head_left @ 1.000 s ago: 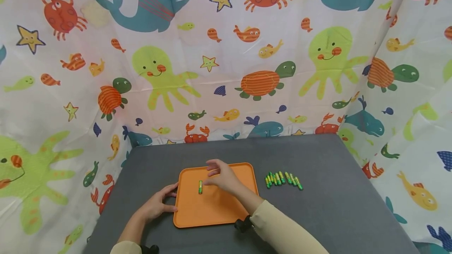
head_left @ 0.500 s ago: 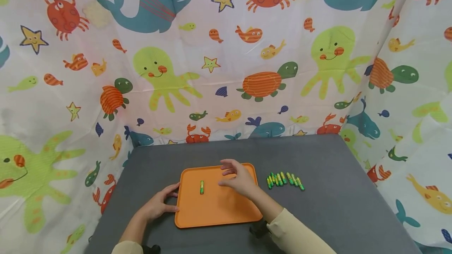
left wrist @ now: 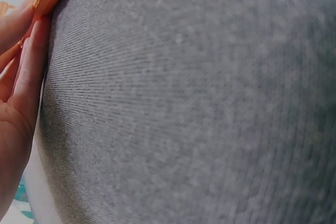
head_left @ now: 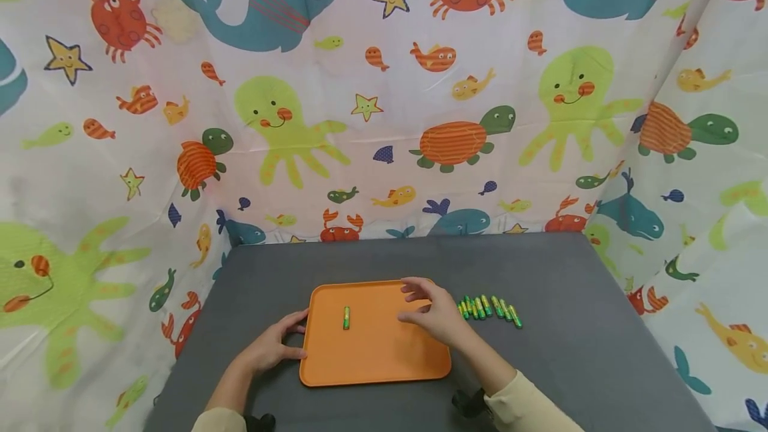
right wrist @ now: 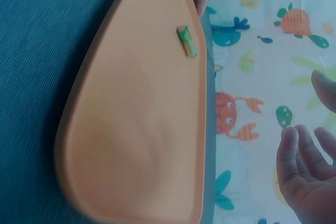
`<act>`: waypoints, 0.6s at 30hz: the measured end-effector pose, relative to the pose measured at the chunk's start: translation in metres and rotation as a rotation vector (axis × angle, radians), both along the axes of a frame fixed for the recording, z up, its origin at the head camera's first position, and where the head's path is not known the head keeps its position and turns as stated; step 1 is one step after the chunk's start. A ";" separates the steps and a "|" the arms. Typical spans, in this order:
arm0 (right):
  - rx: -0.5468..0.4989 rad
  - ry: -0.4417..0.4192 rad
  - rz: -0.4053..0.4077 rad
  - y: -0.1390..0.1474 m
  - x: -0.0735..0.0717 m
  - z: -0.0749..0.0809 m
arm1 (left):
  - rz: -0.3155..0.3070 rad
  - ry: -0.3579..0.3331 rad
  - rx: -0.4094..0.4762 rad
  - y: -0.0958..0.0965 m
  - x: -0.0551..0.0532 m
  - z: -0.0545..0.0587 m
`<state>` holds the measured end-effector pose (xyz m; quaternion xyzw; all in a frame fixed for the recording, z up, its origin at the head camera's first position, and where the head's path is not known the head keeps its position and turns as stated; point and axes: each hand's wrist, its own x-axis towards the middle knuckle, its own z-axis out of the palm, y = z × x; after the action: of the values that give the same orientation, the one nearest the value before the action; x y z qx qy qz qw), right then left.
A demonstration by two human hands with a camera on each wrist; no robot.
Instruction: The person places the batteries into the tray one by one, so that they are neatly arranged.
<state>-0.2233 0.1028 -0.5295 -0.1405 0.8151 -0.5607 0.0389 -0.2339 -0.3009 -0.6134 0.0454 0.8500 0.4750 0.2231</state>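
An orange rectangular tray (head_left: 378, 359) lies on the grey table, with one green-and-yellow battery (head_left: 346, 318) upright along its length in the upper left part. My left hand (head_left: 269, 347) rests at the tray's left edge, thumb and fingers spread along the rim. In the left wrist view, its fingers (left wrist: 32, 61) touch the orange rim. My right hand (head_left: 437, 315) hovers over the tray's right edge, fingers loosely bent and apart from the thumb, holding nothing. In the right wrist view, the battery (right wrist: 186, 41) lies on the tray, well away from that hand.
Several more green-and-yellow batteries (head_left: 487, 307) lie side by side in a row on the grey table (head_left: 576, 352), right of the tray, partly behind my right hand. A sea-animal curtain (head_left: 372, 139) hangs behind the table and along both sides.
My right hand has moved right, from beside the battery on the tray to over the tray's right edge. The left hand and the battery stay put; the head view has shifted slightly.
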 end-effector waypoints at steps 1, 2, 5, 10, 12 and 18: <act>0.011 0.005 -0.004 0.003 0.000 -0.001 | -0.003 0.002 -0.003 0.000 0.000 0.000; 0.018 0.008 -0.005 0.007 0.000 -0.002 | -0.006 0.003 -0.001 0.000 0.000 0.001; 0.011 0.012 -0.002 0.014 0.000 -0.005 | -0.012 0.009 -0.006 -0.002 0.002 0.002; -0.029 -0.001 -0.012 0.026 0.000 -0.009 | -0.016 0.006 0.007 -0.005 0.007 0.002; -0.042 -0.003 -0.025 0.032 0.000 -0.009 | -0.013 0.002 0.018 -0.004 0.007 0.002; -0.015 0.012 -0.054 0.055 0.000 -0.009 | -0.012 -0.001 0.016 0.003 0.003 0.003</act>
<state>-0.2236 0.1579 -0.5384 -0.1222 0.8146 -0.5667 0.0180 -0.2312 -0.2983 -0.6102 0.0521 0.8457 0.4807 0.2260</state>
